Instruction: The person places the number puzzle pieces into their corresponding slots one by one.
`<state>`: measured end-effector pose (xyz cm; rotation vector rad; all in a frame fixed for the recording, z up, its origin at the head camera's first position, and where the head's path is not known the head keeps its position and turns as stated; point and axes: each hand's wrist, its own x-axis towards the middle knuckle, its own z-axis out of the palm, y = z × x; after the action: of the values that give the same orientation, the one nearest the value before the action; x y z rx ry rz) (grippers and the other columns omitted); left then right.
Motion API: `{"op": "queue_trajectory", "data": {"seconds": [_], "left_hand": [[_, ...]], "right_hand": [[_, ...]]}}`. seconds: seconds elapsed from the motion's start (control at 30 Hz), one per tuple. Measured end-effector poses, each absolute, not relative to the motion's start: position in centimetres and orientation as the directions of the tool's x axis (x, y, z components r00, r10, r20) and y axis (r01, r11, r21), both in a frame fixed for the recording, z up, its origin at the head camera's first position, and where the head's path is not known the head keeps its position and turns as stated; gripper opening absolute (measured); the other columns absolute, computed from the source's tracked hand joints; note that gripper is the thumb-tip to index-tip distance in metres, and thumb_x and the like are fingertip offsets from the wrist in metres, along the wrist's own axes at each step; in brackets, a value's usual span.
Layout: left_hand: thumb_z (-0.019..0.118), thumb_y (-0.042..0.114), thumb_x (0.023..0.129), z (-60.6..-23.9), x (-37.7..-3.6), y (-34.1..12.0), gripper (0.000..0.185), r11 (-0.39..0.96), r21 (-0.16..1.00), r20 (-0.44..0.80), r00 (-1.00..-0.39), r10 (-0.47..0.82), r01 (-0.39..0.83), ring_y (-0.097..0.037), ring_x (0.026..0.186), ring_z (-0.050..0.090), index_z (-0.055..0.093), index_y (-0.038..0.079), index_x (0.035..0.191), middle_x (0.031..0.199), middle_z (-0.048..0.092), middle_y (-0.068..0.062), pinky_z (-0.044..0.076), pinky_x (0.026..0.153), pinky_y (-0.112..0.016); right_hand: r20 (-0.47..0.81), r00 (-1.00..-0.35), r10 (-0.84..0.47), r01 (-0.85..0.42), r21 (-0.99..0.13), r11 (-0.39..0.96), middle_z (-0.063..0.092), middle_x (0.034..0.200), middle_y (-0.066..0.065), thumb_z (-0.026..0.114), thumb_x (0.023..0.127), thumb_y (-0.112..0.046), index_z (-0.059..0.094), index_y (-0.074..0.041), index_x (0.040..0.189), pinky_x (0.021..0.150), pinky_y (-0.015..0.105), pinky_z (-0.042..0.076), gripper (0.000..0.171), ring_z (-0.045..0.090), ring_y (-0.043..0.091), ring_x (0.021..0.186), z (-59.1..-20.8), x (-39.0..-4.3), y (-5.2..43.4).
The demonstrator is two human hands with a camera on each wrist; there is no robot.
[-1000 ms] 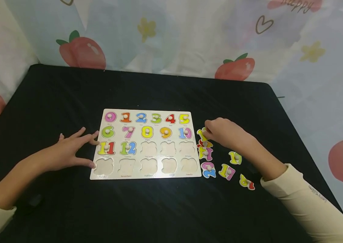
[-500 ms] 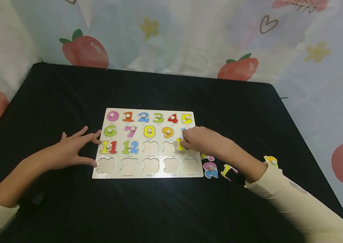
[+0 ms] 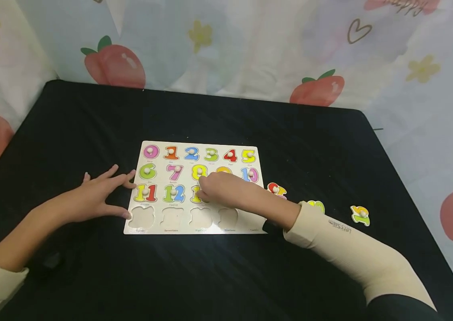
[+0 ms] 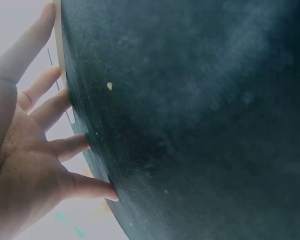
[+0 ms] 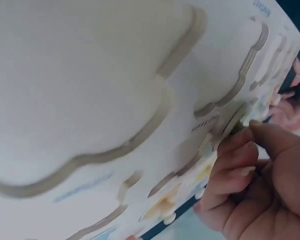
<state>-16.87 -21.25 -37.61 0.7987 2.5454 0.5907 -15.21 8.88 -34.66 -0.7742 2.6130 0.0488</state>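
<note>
A wooden number puzzle board lies on the black table. My left hand is spread at its left edge, thumb and fingertips touching the rim; the left wrist view also shows the spread left hand. Over the third row, my right hand pinches a number puzzle piece at the recess right of the 12. Only the piece's yellow 1 shows; the hand covers the rest. In the right wrist view the right hand has thumb and fingers together at the board, with the piece mostly hidden.
Pegged number pieces fill the board's upper rows, and the bottom row has bare recesses. Loose pieces lie to the right: a red-and-yellow one, a green-and-yellow one partly under the sleeve, and an orange-and-green one. A fruit-print curtain hangs behind.
My right hand has picked the number piece from the loose group and carried it left across the board to the third row. My left hand stays at the board's left edge.
</note>
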Motion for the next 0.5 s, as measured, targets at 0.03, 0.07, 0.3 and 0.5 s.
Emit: {"op": "queue_trajectory", "data": {"seconds": [0.03, 0.07, 0.3, 0.5], "left_hand": [[0.08, 0.053, 0.064, -37.59, -16.9, -21.19, 0.09, 0.747, 0.5, -0.249, -0.754, 0.608, 0.438, -0.049, 0.136, 0.009, 0.048, 0.009, 0.135, 0.147, 0.032, -0.019, 0.001, 0.087, -0.081], [0.08, 0.052, 0.064, -37.56, -16.93, -21.12, 0.089, 0.749, 0.499, -0.251, -0.754, 0.607, 0.437, -0.049, 0.136, 0.009, 0.048, 0.009, 0.135, 0.148, 0.031, -0.019, 0.001, 0.087, -0.081], [0.08, 0.052, 0.063, -37.39, -17.02, -21.08, 0.087, 0.757, 0.495, -0.262, -0.757, 0.599, 0.427, -0.049, 0.136, 0.008, 0.049, 0.01, 0.133, 0.148, 0.03, -0.02, 0.0, 0.088, -0.081], [0.081, 0.051, 0.063, -37.56, -16.94, -21.11, 0.087, 0.749, 0.505, -0.256, -0.754, 0.605, 0.429, -0.049, 0.136, 0.01, 0.049, 0.009, 0.133, 0.147, 0.032, -0.02, 0.001, 0.087, -0.081]], "right_hand": [[-0.391, -0.756, -0.525, -0.54, -0.082, 0.838, 0.053, 0.064, -0.001, 0.055, 0.095, -0.025, 0.061, -0.006, 0.092, 0.051, 0.02, 0.036, 0.02, 0.054, 0.014, 0.057, -34.73, -15.32, 8.73], [-0.389, -0.749, -0.536, -0.554, -0.077, 0.829, 0.053, 0.065, 0.0, 0.055, 0.095, -0.024, 0.061, -0.005, 0.093, 0.051, 0.02, 0.036, 0.02, 0.054, 0.014, 0.058, -34.73, -15.38, 8.61], [-0.427, -0.759, -0.491, -0.492, -0.116, 0.863, 0.055, 0.067, 0.0, 0.054, 0.096, -0.026, 0.062, -0.005, 0.097, 0.053, 0.021, 0.038, 0.023, 0.056, 0.014, 0.061, -34.41, -15.54, 8.28], [-0.449, -0.778, -0.439, -0.406, -0.173, 0.897, 0.057, 0.064, -0.001, 0.053, 0.096, -0.033, 0.063, -0.007, 0.097, 0.05, 0.023, 0.035, 0.029, 0.053, 0.013, 0.054, -34.6, -15.63, 8.72]]}}
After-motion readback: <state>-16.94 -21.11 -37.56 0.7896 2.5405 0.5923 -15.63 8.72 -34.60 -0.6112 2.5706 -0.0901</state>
